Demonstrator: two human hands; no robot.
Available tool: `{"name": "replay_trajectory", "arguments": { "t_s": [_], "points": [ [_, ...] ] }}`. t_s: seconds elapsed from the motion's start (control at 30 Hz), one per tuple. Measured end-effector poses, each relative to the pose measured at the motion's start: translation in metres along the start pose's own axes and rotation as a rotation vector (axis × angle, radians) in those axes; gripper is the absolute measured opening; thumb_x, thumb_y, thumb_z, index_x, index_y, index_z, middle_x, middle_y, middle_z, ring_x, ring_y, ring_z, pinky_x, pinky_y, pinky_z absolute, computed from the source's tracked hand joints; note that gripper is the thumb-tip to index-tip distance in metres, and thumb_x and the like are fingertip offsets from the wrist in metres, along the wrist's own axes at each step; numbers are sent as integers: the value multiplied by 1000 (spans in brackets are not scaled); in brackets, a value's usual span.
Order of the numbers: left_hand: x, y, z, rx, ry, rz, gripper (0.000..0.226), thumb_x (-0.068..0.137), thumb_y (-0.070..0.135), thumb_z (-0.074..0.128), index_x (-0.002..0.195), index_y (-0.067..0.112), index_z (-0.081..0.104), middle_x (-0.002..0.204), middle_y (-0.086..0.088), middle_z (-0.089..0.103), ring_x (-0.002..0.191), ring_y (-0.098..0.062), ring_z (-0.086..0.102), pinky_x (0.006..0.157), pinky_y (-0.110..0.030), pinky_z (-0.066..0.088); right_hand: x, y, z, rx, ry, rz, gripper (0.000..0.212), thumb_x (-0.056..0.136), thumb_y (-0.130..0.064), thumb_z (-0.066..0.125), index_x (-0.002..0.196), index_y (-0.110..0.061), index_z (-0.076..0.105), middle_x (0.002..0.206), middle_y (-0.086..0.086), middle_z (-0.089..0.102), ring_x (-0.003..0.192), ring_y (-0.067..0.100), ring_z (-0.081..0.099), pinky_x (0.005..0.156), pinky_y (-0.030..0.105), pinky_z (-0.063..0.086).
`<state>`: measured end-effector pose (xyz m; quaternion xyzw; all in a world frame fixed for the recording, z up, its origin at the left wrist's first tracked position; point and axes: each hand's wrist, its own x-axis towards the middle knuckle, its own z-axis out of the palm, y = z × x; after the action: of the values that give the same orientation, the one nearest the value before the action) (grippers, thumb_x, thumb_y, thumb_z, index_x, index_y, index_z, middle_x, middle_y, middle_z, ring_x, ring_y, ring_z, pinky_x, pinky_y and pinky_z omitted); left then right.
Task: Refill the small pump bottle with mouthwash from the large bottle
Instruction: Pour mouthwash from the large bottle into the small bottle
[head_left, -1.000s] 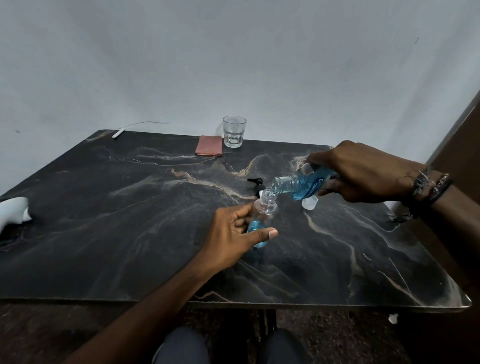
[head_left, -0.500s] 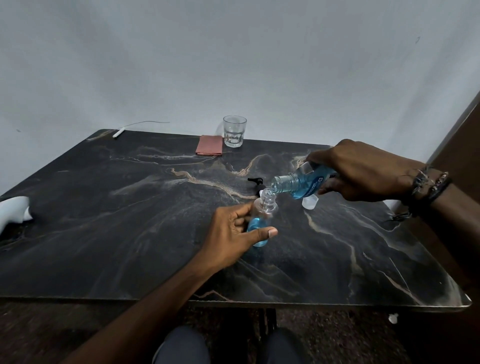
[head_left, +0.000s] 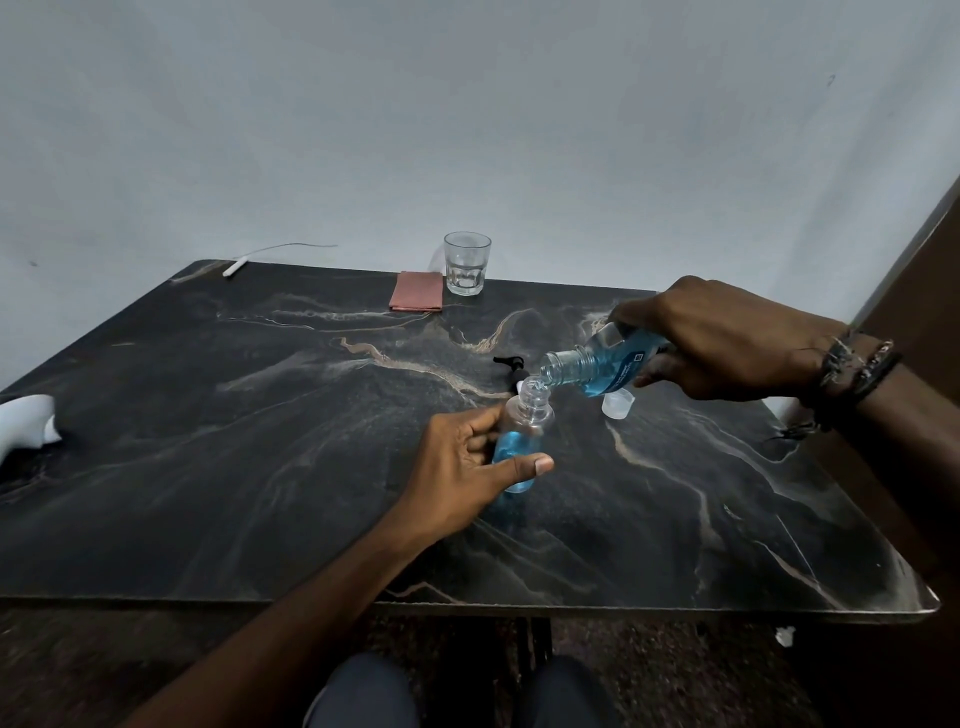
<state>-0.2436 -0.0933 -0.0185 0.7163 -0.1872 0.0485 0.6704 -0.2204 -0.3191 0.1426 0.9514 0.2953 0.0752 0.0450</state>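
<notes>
Holding the small bottle (head_left: 521, 439) in your left hand (head_left: 470, 462), you keep it standing on the dark table (head_left: 260, 441), near the middle and a little toward your side. Your fingers wrap around its back and your thumb (head_left: 524, 466) presses across its front, so the grip is closed on the bottle. The small bottle is clear, its top is open, and blue mouthwash fills its lower part. Your right hand (head_left: 727, 338) is closed around the big bottle (head_left: 602, 364), which is tipped on its side up in the air, with its open mouth pointing left and down. That mouth sits just above the open neck of the small bottle, almost touching it. Blue mouthwash lies along the low side of the big bottle, right up to its neck. You wear dark bands (head_left: 852, 371) on your right wrist. The black pump top (head_left: 511, 365) lies on the table just behind the small bottle. A small clear cap (head_left: 618, 404) sits on the table under the big bottle, a little to the right of the small one. Far back by the wall stands an empty drinking glass (head_left: 466, 263), with a folded pink cloth (head_left: 418, 291) just to its left. A white cable (head_left: 260, 257) lies at the back left corner. A white thing (head_left: 23, 423) rests at the left edge, and you cannot tell what it is. Your knees show below the near edge of the table.
</notes>
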Motion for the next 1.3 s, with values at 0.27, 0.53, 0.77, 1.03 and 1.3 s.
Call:
{"name": "replay_trajectory", "arguments": {
  "t_s": [0.27,0.53,0.77,1.03,1.3],
  "points": [
    [1,-2,0,2,11,-8,38,75,10,85,111,7,72,102,-6,78,92,-20,77,82,-45,63,1,1,0,3,-2,7,24,83,-30,74,101,-23,59,87,2,69,71,22,56,63,37,48],
    [1,-2,0,-4,12,0,37,75,8,84,110,7,72,103,-7,78,93,-20,77,82,-45,63,2,0,0,3,-7,5,25,83,-30,75,101,-22,59,87,2,69,70,22,58,62,38,48],
    [1,0,1,3,10,-9,36,74,8,84,109,10,72,102,-5,79,92,-18,77,82,-42,63,1,-1,-2,-1,-6,16,28,83,-28,75,105,-21,60,93,4,71,75,24,62,67,42,52],
    [1,-1,1,11,15,-3,37,74,9,85,109,9,72,102,-5,79,93,-18,77,83,-43,63,1,-2,-3,-11,-3,21,29,83,-27,75,108,-20,61,95,4,71,76,23,61,67,41,52],
    [1,-2,0,25,16,1,40,74,10,85,112,7,72,104,-5,78,94,-18,76,83,-45,63,1,-3,-4,-10,-2,22,28,84,-26,74,108,-19,62,95,4,72,78,24,62,68,42,53]
  ]
}}
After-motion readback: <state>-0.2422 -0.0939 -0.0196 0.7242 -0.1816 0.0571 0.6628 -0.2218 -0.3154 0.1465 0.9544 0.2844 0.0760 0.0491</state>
